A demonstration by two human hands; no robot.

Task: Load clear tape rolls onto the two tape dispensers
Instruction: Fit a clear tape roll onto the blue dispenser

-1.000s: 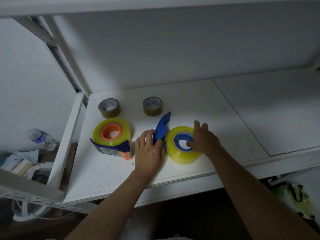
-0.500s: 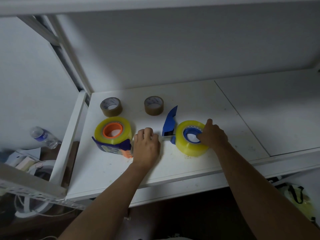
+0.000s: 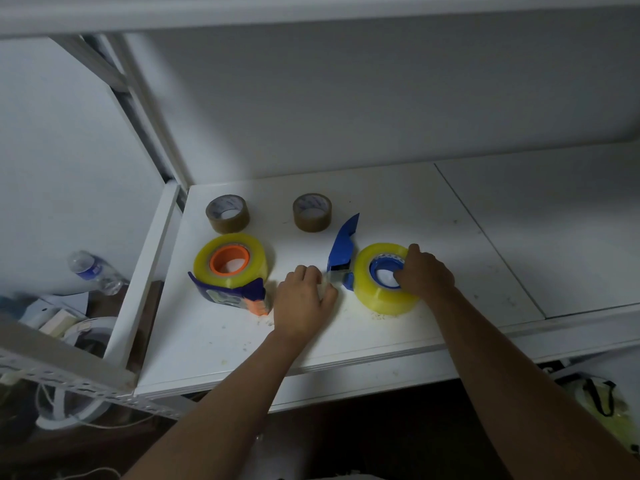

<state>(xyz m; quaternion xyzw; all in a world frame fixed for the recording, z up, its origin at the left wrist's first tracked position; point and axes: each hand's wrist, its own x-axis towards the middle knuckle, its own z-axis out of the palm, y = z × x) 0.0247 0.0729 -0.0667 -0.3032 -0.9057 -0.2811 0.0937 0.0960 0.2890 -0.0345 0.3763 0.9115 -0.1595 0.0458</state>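
Yellowish clear tape sits on both dispensers on the white shelf [image 3: 398, 209].

The right hand [image 3: 424, 273] curls on the right roll [image 3: 382, 299], steadying it on its blue dispenser [image 3: 343, 251]. The left hand [image 3: 303, 301], fingers bent, seems to draw the tape end, though its grip can't be told. The left roll [image 3: 242, 271] lies untouched; 2 brown rolls [image 3: 227, 214] wait behind.

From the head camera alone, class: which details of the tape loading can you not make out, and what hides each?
- Left hand: fingers curl under by the blue dispenser; what they pinch is hidden.
- Right hand: covers the right roll's hub, so its seating is unseen.
- Brown rolls' core print: too small.
- Bottle label: blurred.
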